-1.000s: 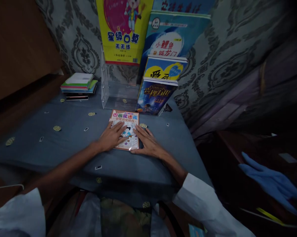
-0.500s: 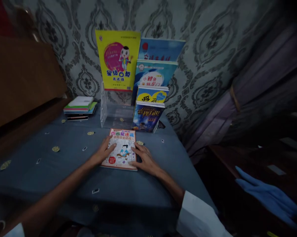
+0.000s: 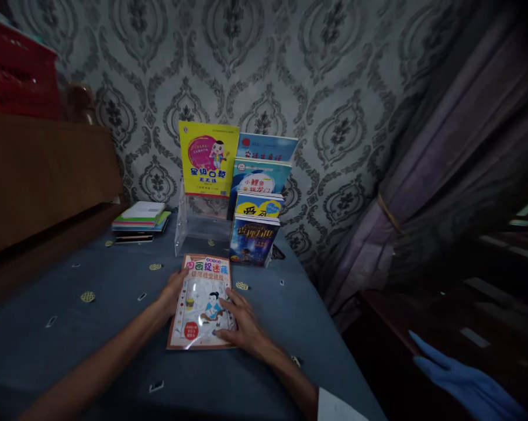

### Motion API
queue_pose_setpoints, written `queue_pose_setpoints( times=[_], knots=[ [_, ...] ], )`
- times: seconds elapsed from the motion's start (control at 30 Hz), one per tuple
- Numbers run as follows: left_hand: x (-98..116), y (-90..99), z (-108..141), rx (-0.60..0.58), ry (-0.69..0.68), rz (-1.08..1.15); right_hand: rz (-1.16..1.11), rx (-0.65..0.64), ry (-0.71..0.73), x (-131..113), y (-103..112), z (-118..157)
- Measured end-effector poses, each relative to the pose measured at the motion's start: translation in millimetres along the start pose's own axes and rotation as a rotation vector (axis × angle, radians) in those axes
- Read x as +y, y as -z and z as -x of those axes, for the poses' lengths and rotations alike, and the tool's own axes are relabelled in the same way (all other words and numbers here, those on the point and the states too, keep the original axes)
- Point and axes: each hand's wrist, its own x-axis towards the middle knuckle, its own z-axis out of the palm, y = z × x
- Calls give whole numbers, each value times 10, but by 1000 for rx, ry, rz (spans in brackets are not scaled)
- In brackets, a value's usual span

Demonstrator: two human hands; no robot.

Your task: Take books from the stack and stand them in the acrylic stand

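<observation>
A picture book (image 3: 202,298) with a pinkish-orange border and a drawn figure on its cover faces me, low over the table. My left hand (image 3: 173,291) grips its left edge, with the fingertips partly hidden. On the opposite edge, my right hand (image 3: 245,324) has its thumb and fingers over the cover. Just beyond the book stands a clear acrylic rack (image 3: 180,225). Its left side carries a yellow workbook (image 3: 209,158); on the right, a dark blue book (image 3: 254,241) stands in front of several stepped books.
A stack of books and booklets (image 3: 138,219) lies at the table's back left. Patterned wallpaper rises behind the dark blue tablecloth (image 3: 114,339). To the left is a brown board (image 3: 44,181); to the right hang a curtain (image 3: 378,234) and a blue glove (image 3: 465,377) on a dark surface.
The book now looks larger and nearer to me, with its lower end closer. My left hand has shifted from lying over the cover to its left edge. The camera view has tilted up.
</observation>
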Motion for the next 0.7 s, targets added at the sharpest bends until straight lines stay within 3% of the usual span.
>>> queue_pose_setpoints(
  times=[0.2,0.43,0.6,0.7],
  knots=[
    [-28,-152,128,120,-72,-13,-311,102,31,35,-56,51],
    [205,-357,320,156,-276,-89,-670,161,77,-240,34,-94],
    [389,-370,447,5,-531,-205,-447,368,99,-477,229,-194],
    [490,-303,552,-18,-641,-394,-304,443,120,-598,315,-188]
  ],
)
